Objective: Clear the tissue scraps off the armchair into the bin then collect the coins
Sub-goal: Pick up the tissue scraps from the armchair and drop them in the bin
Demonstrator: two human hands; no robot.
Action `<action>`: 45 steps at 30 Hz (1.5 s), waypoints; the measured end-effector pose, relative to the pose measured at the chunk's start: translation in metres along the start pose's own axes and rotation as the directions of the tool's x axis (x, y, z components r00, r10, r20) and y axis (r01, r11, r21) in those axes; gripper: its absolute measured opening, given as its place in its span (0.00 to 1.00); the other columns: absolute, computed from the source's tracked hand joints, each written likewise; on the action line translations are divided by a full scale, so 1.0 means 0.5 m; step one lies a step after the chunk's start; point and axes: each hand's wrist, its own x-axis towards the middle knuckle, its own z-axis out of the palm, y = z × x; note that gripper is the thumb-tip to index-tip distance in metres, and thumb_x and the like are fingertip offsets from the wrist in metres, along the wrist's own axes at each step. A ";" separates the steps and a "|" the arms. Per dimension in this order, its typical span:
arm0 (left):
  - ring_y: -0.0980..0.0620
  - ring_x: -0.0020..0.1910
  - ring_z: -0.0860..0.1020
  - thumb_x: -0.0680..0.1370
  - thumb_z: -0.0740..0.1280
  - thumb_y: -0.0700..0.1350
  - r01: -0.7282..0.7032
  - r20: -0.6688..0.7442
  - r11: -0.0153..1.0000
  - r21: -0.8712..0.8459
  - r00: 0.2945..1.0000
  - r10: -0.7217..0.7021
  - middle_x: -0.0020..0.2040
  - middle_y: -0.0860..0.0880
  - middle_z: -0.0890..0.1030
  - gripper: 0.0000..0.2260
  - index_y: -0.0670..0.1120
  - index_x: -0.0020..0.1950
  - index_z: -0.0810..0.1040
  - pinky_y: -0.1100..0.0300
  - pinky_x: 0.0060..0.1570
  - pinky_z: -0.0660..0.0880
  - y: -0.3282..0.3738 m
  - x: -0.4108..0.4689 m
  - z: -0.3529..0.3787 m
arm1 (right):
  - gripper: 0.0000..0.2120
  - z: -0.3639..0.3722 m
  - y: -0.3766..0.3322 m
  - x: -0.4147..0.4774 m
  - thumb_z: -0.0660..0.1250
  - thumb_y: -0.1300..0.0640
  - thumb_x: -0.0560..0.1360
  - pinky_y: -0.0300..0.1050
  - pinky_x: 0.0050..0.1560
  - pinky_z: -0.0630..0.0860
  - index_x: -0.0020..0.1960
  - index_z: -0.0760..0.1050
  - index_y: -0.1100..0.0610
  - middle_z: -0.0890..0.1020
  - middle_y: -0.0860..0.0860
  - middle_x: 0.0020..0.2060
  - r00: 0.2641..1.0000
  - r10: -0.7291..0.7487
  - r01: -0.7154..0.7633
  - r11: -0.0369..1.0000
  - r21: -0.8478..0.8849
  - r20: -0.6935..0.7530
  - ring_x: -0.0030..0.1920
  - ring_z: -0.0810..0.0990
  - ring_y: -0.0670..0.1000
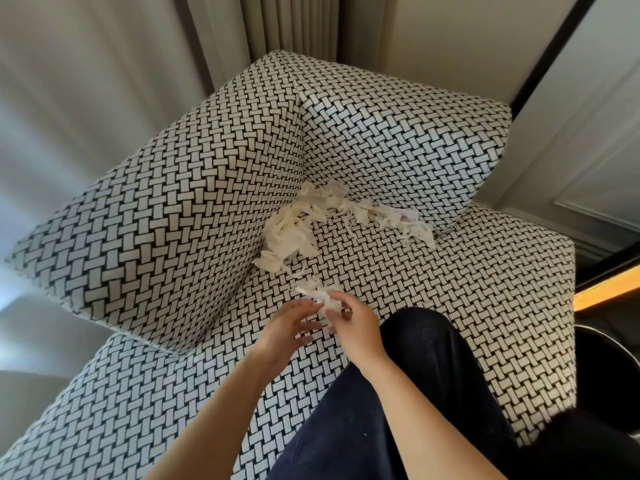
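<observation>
Clump in hand, bulk of the litter still ahead in the seat corner.
Right hand (pixel 351 327) pinches one tissue clump (pixel 317 292); left hand (pixel 291 327), fingers loosely spread, sits just beside it. Farther up the armchair (pixel 450 306) seat, two heaps meet at the corner: the left heap (pixel 287 237), nearer the left hand, and the back heap (pixel 388 216), running rightward along the backrest. One bin (pixel 609 368) off right, well apart. Coins: none visible.

pleated beige curtain (pixel 291 26) — hangs upright | black strip (pixel 554 46): right of curtain | white panelled door (pixel 595 161): farther right of curtain | orange wooden edge (pixel 606 292) — well below, right of curtain
</observation>
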 end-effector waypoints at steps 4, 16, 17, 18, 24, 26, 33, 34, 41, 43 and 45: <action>0.51 0.56 0.74 0.79 0.61 0.43 -0.064 -0.155 0.911 0.407 0.978 0.138 0.63 0.48 0.74 0.08 0.47 0.56 0.76 0.52 0.58 0.71 0.016 0.027 0.001 | 0.13 -0.017 -0.008 -0.002 0.65 0.62 0.77 0.35 0.41 0.77 0.58 0.76 0.48 0.80 0.46 0.54 0.996 0.083 -0.078 0.951 0.299 -0.005 0.42 0.79 0.44; 0.48 0.74 0.55 0.78 0.61 0.48 -0.113 0.072 0.186 0.976 0.975 0.211 0.76 0.47 0.54 0.28 0.45 0.76 0.56 0.53 0.71 0.48 0.011 0.109 -0.010 | 0.12 -0.033 -0.020 -0.010 0.66 0.63 0.76 0.36 0.42 0.74 0.53 0.78 0.48 0.81 0.55 0.54 0.996 0.077 -0.085 0.792 0.605 0.040 0.46 0.76 0.47; 0.46 0.74 0.56 0.78 0.61 0.48 -0.104 0.056 0.215 0.971 0.974 0.220 0.76 0.47 0.55 0.28 0.45 0.76 0.56 0.52 0.71 0.50 0.012 0.110 -0.012 | 0.12 -0.033 -0.020 -0.009 0.65 0.63 0.76 0.36 0.42 0.74 0.53 0.78 0.48 0.81 0.54 0.55 0.996 0.081 -0.089 0.785 0.613 0.041 0.46 0.76 0.47; 0.44 0.73 0.57 0.78 0.62 0.48 -0.098 0.043 0.234 0.967 0.972 0.230 0.76 0.48 0.55 0.28 0.45 0.75 0.57 0.51 0.71 0.53 0.015 0.111 -0.015 | 0.12 -0.033 -0.019 -0.008 0.65 0.64 0.76 0.36 0.42 0.74 0.54 0.78 0.49 0.81 0.54 0.55 0.995 0.085 -0.093 0.779 0.621 0.043 0.46 0.77 0.46; 0.40 0.73 0.51 0.78 0.62 0.48 -0.119 0.105 0.066 0.991 0.976 0.192 0.76 0.49 0.47 0.24 0.50 0.74 0.61 0.46 0.69 0.59 0.047 0.125 -0.035 | 0.12 -0.032 -0.014 -0.002 0.66 0.63 0.75 0.39 0.45 0.73 0.54 0.78 0.49 0.80 0.55 0.56 0.994 0.100 -0.108 0.770 0.629 0.049 0.50 0.76 0.49; 0.40 0.75 0.47 0.78 0.61 0.49 -0.116 0.109 0.053 0.992 0.988 0.112 0.77 0.49 0.46 0.25 0.51 0.74 0.61 0.47 0.71 0.52 0.053 0.140 -0.043 | 0.12 -0.032 -0.014 -0.001 0.66 0.64 0.75 0.38 0.45 0.74 0.55 0.77 0.49 0.80 0.54 0.56 0.993 0.109 -0.117 0.766 0.632 0.052 0.50 0.76 0.48; 0.45 0.71 0.57 0.78 0.62 0.47 -0.055 -0.025 0.341 0.939 0.974 0.227 0.72 0.46 0.59 0.25 0.43 0.74 0.62 0.56 0.70 0.56 0.043 0.149 -0.042 | 0.12 -0.034 -0.019 -0.001 0.65 0.64 0.76 0.37 0.45 0.74 0.54 0.77 0.49 0.80 0.54 0.55 0.991 0.119 -0.127 0.757 0.641 0.056 0.48 0.77 0.46; 0.46 0.70 0.59 0.78 0.63 0.46 -0.057 -0.053 0.402 0.914 0.965 0.258 0.72 0.46 0.60 0.24 0.42 0.73 0.63 0.57 0.69 0.59 0.037 0.146 -0.045 | 0.13 -0.034 -0.020 -0.001 0.65 0.65 0.76 0.37 0.45 0.74 0.54 0.77 0.49 0.80 0.54 0.55 0.991 0.121 -0.130 0.755 0.642 0.057 0.47 0.77 0.46; 0.47 0.70 0.60 0.78 0.64 0.40 -0.042 -0.247 0.596 0.802 0.885 0.395 0.71 0.47 0.56 0.18 0.47 0.68 0.72 0.59 0.63 0.67 0.024 0.124 -0.068 | 0.13 -0.033 -0.023 -0.004 0.65 0.65 0.76 0.36 0.43 0.74 0.53 0.77 0.48 0.80 0.53 0.55 0.991 0.115 -0.127 0.760 0.637 0.061 0.47 0.77 0.45; 0.48 0.72 0.57 0.77 0.64 0.39 -0.017 -0.254 0.597 0.802 0.895 0.367 0.74 0.47 0.50 0.17 0.49 0.66 0.74 0.61 0.63 0.66 0.038 0.130 -0.069 | 0.13 -0.033 -0.022 -0.004 0.64 0.65 0.76 0.36 0.44 0.74 0.53 0.77 0.48 0.80 0.53 0.55 0.991 0.118 -0.132 0.759 0.637 0.065 0.48 0.77 0.45; 0.48 0.74 0.52 0.77 0.65 0.41 0.018 -0.260 0.606 0.795 0.913 0.315 0.76 0.48 0.44 0.16 0.49 0.64 0.76 0.60 0.69 0.58 0.057 0.142 -0.064 | 0.13 -0.033 -0.021 -0.004 0.65 0.65 0.76 0.36 0.44 0.74 0.54 0.77 0.49 0.81 0.53 0.54 0.990 0.123 -0.137 0.761 0.634 0.066 0.48 0.77 0.46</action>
